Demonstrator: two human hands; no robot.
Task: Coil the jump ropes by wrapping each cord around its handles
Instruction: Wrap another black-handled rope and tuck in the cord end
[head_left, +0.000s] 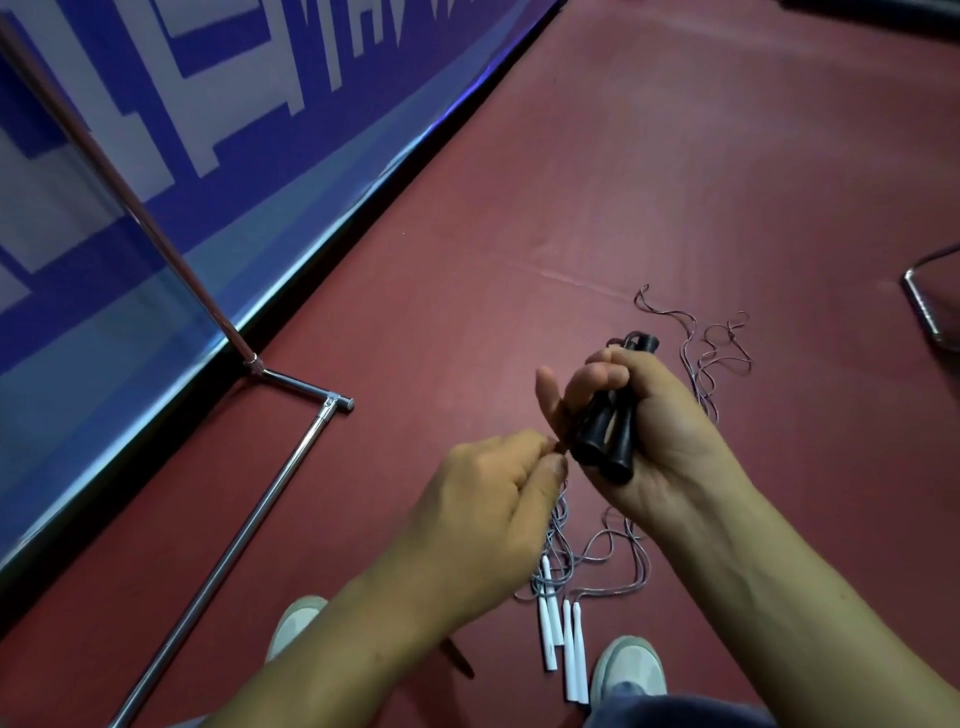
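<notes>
My right hand (649, 415) grips two black jump-rope handles (608, 436) held side by side, their butt ends toward me. Just to their left, my left hand (493, 499) pinches the thin cord (561, 447) right beside the handles. A loose stretch of thin cord (717, 358) lies in loops on the red floor beyond my right hand. Below my hands, several white jump-rope handles (563, 644) lie on the floor with a tangle of grey cord (558, 545) above them.
A chrome stand (249, 525) with a slanted pole runs along the left, in front of a blue banner (208, 156). Another metal frame (924, 301) shows at the right edge. My two shoes (628, 670) stand at the bottom beside the white handles.
</notes>
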